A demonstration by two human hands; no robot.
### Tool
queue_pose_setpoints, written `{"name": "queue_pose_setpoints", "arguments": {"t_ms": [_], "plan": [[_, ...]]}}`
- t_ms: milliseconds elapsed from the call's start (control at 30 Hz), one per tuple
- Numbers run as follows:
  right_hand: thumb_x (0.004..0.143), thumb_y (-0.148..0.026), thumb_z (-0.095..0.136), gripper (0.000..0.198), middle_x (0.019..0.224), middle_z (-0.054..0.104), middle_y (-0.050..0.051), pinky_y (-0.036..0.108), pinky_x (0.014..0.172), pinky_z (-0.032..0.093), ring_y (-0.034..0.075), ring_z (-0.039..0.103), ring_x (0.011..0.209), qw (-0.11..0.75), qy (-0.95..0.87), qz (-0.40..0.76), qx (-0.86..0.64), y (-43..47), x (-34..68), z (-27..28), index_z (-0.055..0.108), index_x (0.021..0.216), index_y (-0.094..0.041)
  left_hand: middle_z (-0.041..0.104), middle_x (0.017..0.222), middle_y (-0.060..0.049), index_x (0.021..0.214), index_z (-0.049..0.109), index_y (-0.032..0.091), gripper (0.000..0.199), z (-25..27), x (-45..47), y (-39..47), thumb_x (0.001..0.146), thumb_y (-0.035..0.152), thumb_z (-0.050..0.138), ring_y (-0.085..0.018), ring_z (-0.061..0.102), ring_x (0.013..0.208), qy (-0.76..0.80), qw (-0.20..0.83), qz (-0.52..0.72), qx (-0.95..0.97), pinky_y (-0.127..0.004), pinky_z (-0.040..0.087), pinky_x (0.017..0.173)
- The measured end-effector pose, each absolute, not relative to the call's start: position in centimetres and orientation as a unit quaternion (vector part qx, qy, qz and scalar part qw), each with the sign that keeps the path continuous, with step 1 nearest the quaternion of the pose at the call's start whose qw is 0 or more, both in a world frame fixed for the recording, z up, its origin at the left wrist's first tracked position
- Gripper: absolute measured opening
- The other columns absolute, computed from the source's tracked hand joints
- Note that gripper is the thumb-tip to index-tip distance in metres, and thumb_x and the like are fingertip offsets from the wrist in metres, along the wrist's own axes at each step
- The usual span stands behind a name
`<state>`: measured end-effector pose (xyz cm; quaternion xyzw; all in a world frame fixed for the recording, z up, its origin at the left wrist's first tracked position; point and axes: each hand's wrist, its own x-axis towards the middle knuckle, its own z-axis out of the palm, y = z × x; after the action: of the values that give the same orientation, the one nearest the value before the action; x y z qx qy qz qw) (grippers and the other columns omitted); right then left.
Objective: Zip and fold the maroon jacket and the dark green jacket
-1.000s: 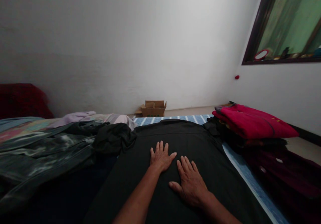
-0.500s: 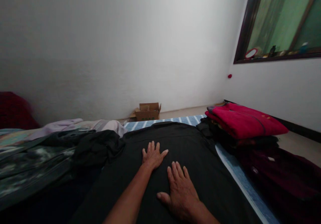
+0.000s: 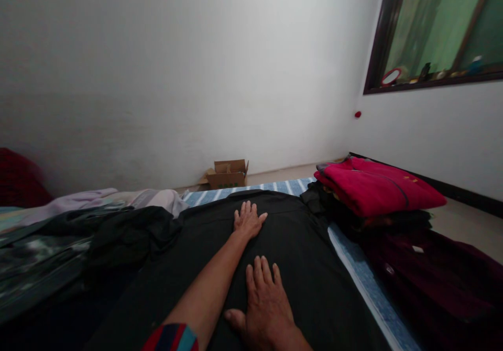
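A black shirt point(image 3: 310, 272) lies spread out on the bed, its collar end toward the wall and its sleeves out to either side. Flat on its upper part, near the collar, rests my left hand point(image 3: 249, 220) with the fingers stretched out. Closer to me, my right hand point(image 3: 265, 298) lies palm down on the middle of the shirt, thumb apart from the fingers. Neither hand grips anything. The shirt's left sleeve side is bunched beside dark patterned clothes point(image 3: 47, 256).
A folded stack topped by a red garment point(image 3: 381, 186) stands at the right, with a maroon garment point(image 3: 436, 277) in front of it. The blue striped sheet point(image 3: 288, 186) shows around the shirt. An open cardboard box point(image 3: 228, 178) is by the wall. Pale cloths point(image 3: 157, 199) lie at left.
My left hand has slid forward toward the collar. My right hand has shifted slightly left and stays flat on the shirt. The view has turned a little.
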<state>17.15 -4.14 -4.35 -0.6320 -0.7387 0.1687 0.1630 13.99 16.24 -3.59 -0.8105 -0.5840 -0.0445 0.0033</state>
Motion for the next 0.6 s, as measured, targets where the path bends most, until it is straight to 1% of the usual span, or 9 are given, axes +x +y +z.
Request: {"name": "queue_pose_setpoints", "arguments": {"t_ms": [100,167,267,333,400,467,600], "plan": [[0.083,-0.063,0.032,0.082,0.145,0.015,0.022,0.053,0.108,0.007,0.032,0.006,0.135,0.159,-0.746,0.171,-0.624,-3.9,17.3,-4.5,0.026,0.139,-0.003,0.02,0.149,-0.01,0.138,0.03,0.013,0.066,-4.0,16.7,18.0,0.088,0.054,0.021,-0.023,0.011,0.138,-0.552,-0.005,-0.046,-0.833,-0.045,0.017,0.108],[0.087,-0.055,0.033,0.073,0.146,0.015,0.021,0.054,0.108,0.009,0.032,0.007,0.135,0.161,-0.751,0.167,-0.619,-3.6,17.4,-4.8,0.028,0.139,-0.005,0.022,0.149,-0.008,0.137,0.031,0.015,0.063,-4.4,18.5,19.1,0.088,0.053,0.02,-0.021,0.013,0.137,-0.535,-0.01,-0.049,-0.844,-0.044,0.018,0.108],[0.091,-0.04,0.033,0.054,0.147,0.018,0.014,0.056,0.107,0.014,0.031,0.008,0.135,0.17,-0.76,0.168,-0.605,-3.1,17.7,-5.3,0.029,0.14,-0.017,0.031,0.145,-0.009,0.133,0.036,0.016,0.058,-5.2,20.6,20.4,0.089,0.051,0.021,-0.022,0.021,0.135,-0.529,-0.017,-0.047,-0.847,-0.045,0.021,0.106],[0.091,-0.036,0.037,0.051,0.146,0.022,0.009,0.057,0.106,0.016,0.03,0.009,0.135,0.178,-0.765,0.173,-0.594,-2.7,17.7,-5.6,0.027,0.14,-0.025,0.033,0.144,-0.012,0.132,0.037,0.015,0.058,-5.8,21.4,21.0,0.088,0.05,0.023,-0.025,0.023,0.134,-0.534,-0.017,-0.046,-0.844,-0.048,0.02,0.105],[0.091,-0.034,0.037,0.051,0.146,0.023,0.007,0.058,0.106,0.018,0.03,0.01,0.134,0.185,-0.763,0.175,-0.595,-2.4,17.8,-6.0,0.025,0.14,-0.027,0.031,0.145,-0.013,0.133,0.035,0.015,0.059,-6.3,21.7,21.4,0.088,0.051,0.025,-0.026,0.021,0.134,-0.538,-0.015,-0.047,-0.842,-0.05,0.017,0.105],[0.093,-0.035,0.035,0.049,0.146,0.023,0.007,0.057,0.105,0.019,0.03,0.012,0.134,0.185,-0.758,0.175,-0.601,-2.2,17.7,-6.2,0.026,0.14,-0.027,0.028,0.146,-0.012,0.135,0.032,0.016,0.06,-6.6,21.8,21.8,0.087,0.051,0.026,-0.025,0.019,0.135,-0.537,-0.017,-0.045,-0.842,-0.05,0.015,0.106],[0.092,-0.041,0.036,0.05,0.144,0.025,0.009,0.057,0.105,0.02,0.03,0.014,0.134,0.177,-0.757,0.168,-0.606,-2.0,17.6,-6.5,0.029,0.139,-0.025,0.023,0.148,-0.012,0.136,0.032,0.019,0.064,-6.3,22.0,22.8,0.084,0.056,0.029,-0.027,0.017,0.136,-0.538,-0.035,-0.026,-0.842,-0.052,0.017,0.105]]}}
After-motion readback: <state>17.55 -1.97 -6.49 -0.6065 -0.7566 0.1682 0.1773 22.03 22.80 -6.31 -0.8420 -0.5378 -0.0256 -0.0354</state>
